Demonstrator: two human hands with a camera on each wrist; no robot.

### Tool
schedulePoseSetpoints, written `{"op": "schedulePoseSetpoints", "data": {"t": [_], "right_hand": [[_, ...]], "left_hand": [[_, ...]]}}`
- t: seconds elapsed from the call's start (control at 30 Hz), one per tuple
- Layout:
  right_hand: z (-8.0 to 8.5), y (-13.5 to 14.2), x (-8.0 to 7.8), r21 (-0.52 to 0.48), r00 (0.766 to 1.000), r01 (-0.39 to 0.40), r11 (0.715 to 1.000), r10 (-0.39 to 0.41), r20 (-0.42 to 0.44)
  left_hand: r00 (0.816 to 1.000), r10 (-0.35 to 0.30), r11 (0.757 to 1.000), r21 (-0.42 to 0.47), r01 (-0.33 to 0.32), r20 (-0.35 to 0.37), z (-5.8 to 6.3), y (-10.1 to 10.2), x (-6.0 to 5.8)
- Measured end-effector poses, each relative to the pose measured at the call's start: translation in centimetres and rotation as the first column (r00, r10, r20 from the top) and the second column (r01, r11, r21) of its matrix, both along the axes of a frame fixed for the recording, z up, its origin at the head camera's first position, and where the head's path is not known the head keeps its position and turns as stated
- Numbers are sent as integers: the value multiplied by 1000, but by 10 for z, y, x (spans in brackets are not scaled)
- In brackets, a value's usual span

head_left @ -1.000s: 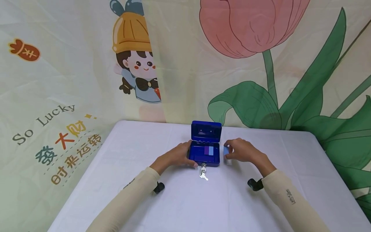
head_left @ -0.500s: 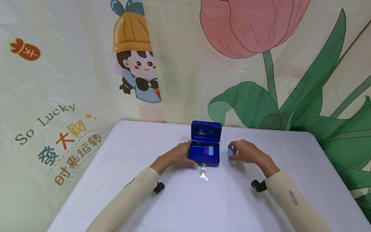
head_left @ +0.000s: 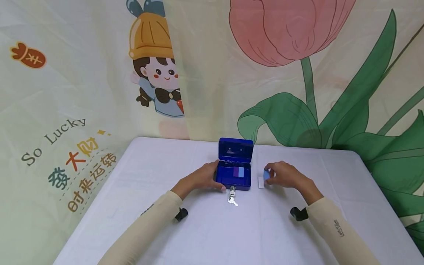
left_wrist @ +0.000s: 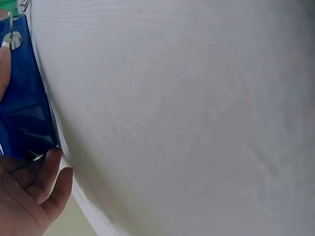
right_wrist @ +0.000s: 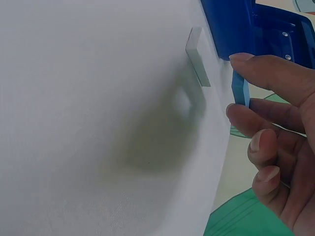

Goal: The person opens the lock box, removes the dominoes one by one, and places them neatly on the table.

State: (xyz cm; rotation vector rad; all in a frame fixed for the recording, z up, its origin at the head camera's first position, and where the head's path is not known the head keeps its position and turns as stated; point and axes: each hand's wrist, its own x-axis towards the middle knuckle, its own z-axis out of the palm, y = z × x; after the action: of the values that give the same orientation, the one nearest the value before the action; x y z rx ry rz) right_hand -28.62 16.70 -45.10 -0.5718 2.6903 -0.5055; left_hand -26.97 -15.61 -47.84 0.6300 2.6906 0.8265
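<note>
An open blue cash box [head_left: 243,188] stands on the table with its lid [head_left: 235,150] raised. My left hand [head_left: 204,176] grips its left side, thumb at the front and fingers around the side; the left wrist view shows the thumb near the lock [left_wrist: 13,41]. Keys [head_left: 233,201] hang from that lock. Inside the box lie a purple block [head_left: 235,172] and a light blue block [head_left: 241,172]. Right of the box, my right hand [head_left: 284,175] pinches another light blue block [right_wrist: 239,90] between thumb and fingers. Beside it a white block [head_left: 261,182] rests on the table.
A white cloth covers the table [head_left: 212,232]. Behind it hangs a printed backdrop [head_left: 205,73] with a tulip and a cartoon figure, close to the table's back edge. Small black wrist cameras [head_left: 299,214] sit under both sleeves.
My right hand has moved to the right, away from the cash box, carrying the light blue block. The white block now shows more fully. My left hand and the box have stayed put.
</note>
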Motion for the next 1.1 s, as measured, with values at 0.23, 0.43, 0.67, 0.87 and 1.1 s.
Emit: {"op": "schedulePoseSetpoints", "data": {"t": [0.23, 0.43, 0.67, 0.87, 1.1], "right_hand": [[-2, 4, 1, 6, 1000, 3, 1000, -3, -2], [-4, 6, 3, 12, 1000, 0, 1000, 0, -2], [-9, 8, 5, 20, 1000, 9, 1000, -10, 14], [-14, 9, 7, 24, 1000, 16, 1000, -16, 17], [-17, 11, 8, 25, 1000, 16, 1000, -16, 20]], "left_hand": [[1000, -5, 1000, -5, 5, 6, 1, 0, 1], [1000, -2, 1000, -12, 2, 3, 1, -1, 0], [1000, 2, 1000, -6, -2, 11, 0, -1, 0], [1000, 10, 1000, -16, -10, 23, 0, 0, -1], [1000, 17, 999, -30, -16, 11, -1, -1, 0]]}}
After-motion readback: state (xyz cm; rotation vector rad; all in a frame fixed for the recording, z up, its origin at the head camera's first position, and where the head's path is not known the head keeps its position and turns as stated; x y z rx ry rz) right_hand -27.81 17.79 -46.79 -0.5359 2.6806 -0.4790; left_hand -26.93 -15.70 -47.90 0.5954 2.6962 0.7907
